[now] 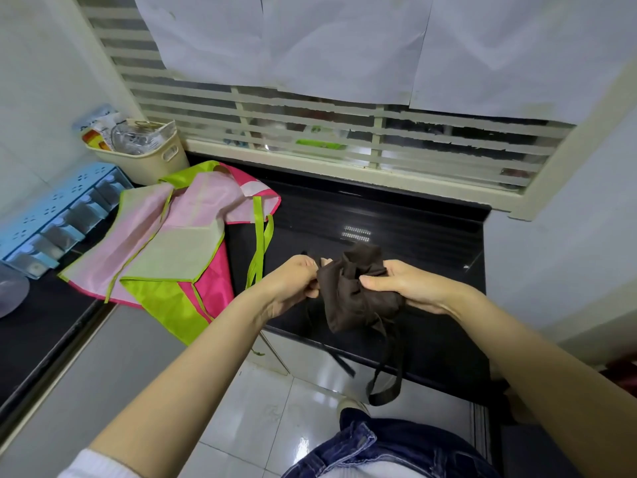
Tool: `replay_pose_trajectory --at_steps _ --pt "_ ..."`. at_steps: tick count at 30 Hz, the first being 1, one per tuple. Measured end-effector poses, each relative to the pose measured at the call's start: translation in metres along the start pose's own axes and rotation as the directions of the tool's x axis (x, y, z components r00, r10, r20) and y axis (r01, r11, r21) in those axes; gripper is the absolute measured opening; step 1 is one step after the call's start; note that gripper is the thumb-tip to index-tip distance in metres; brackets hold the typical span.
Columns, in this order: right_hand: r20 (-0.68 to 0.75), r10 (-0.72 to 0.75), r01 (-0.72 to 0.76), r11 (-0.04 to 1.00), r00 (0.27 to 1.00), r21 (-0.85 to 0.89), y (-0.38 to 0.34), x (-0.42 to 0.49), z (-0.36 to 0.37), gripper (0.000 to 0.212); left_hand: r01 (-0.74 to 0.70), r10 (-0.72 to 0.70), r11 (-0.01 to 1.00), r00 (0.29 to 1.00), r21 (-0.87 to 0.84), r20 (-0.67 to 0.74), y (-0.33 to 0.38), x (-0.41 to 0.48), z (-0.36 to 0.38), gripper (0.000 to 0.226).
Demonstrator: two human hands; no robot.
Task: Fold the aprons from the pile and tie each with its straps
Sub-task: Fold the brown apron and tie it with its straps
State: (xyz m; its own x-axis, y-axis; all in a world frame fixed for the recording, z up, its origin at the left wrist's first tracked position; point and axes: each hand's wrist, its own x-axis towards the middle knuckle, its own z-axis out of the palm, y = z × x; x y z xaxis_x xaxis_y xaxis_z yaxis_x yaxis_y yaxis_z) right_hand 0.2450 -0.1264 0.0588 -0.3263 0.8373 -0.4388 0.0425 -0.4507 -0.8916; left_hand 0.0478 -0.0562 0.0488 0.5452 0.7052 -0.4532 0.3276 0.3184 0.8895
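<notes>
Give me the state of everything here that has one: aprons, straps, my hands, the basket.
brown apron: bunched up, held in both hands, untied
brown straps: hanging loose below the bundle
left hand: pinches the brown apron's edge
right hand: grips the bundle
pink and green apron: unfolded, spread on the black counter
cream basket: upright, holding packets

Dark brown beside hot pink and lime.
The brown apron (pixel 351 294) is plain, and its straps (pixel 386 384) are the same dark brown. The spread apron (pixel 172 243) mixes pale pink, hot pink and lime panels with lime edging. The counter (pixel 396 219) is glossy black, the basket (pixel 151 160) cream, the rack (pixel 58 208) light blue and the jeans (pixel 379 450) dark blue.
</notes>
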Motion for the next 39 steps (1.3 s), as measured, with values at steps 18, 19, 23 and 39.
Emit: replay_pose_trajectory --at_steps 18,19,23,39 --pt "-0.103 0.026 -0.031 0.998 0.994 -0.045 0.033 0.016 0.014 0.034 -0.098 0.108 0.988 0.991 0.116 -0.079 0.015 -0.008 -0.002 0.032" --pt "-0.112 0.027 -0.031 0.999 0.993 -0.037 0.034 0.017 0.015 0.034 -0.126 0.141 0.984 0.983 0.124 -0.121 0.015 -0.006 0.000 0.032" --pt "-0.127 0.029 -0.031 0.999 0.991 -0.017 0.036 0.020 0.014 0.034 -0.161 0.184 0.981 0.952 0.112 -0.244 0.018 -0.002 0.002 0.030" --pt "-0.344 -0.011 0.043 0.995 0.939 0.087 0.027 0.033 0.024 0.020 -0.359 0.429 0.902 0.817 0.241 -0.386 0.014 -0.013 0.034 0.025"
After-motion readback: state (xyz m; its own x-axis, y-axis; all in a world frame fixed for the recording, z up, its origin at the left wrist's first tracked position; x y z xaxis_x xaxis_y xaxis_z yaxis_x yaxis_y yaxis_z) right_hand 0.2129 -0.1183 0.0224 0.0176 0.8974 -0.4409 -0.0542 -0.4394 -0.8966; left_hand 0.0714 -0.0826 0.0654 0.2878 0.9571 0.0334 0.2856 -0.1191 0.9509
